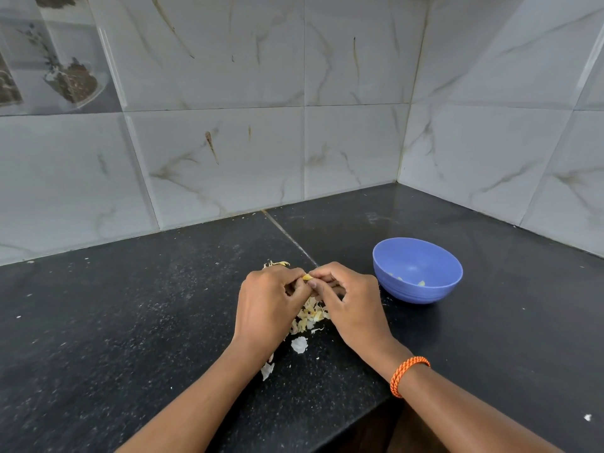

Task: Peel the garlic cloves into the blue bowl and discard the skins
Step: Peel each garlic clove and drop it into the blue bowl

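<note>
Peeling in progress at lower centre of the frame: left hand (273, 300) and right hand (346, 299) meet fingertip to fingertip, both pinching one garlic clove (306, 277), of which only a small yellow sliver shows between the fingers. Whether its skin is partly off cannot be told. Loose skins (310, 317) lie heaped on the counter directly beneath and between the hands, with a few white scraps (299, 344) nearer the lower edge and a further tuft just above the left knuckles. Blue bowl (417, 270), right of centre and near the right hand but apart from it, holds a few pale pieces that appear to be peeled cloves. Judged stage: mid-task, stripping one clove; the next move likely calls for freeing the last skin, carrying the clove rightward over the rim and dropping it, with the heap of skins left for gathering afterwards. Black speckled stone counter (130, 322) fills the lower half; marbled grey wall tiles (228, 158) form a corner at upper right. An orange cord bracelet (407, 374) circles the right wrist
</note>
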{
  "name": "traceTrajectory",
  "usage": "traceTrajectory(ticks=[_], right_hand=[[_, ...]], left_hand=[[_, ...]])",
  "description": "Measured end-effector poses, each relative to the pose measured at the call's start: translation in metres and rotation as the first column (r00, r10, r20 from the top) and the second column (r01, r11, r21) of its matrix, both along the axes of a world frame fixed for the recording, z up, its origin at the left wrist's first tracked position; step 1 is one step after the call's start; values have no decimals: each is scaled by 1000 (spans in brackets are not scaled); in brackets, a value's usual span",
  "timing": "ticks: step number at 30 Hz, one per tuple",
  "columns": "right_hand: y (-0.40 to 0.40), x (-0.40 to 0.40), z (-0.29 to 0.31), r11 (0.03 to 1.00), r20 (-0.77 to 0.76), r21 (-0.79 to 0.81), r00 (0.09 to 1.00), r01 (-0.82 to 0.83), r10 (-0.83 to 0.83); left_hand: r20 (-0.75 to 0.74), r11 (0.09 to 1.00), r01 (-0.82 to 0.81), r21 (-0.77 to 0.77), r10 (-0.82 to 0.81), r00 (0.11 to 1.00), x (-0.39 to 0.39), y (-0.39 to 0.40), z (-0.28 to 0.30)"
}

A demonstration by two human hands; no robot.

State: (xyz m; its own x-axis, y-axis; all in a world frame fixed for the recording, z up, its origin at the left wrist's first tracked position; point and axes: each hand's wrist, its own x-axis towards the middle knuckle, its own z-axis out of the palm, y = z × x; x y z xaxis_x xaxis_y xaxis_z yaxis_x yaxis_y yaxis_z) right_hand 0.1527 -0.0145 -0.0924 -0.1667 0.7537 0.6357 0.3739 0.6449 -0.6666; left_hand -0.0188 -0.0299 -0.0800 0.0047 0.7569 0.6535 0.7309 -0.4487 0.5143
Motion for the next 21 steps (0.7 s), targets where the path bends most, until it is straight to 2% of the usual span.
traceTrajectory(ticks=[10, 21], right_hand=[[6, 0, -3, 994, -105, -103, 994, -48, 37], [16, 8, 1, 912, -356, -304, 921, -276, 160]], left_hand=[[29, 999, 39, -17, -38, 999, -1, 1, -1], [-18, 995, 86, -56, -87, 996, -2, -1, 1]])
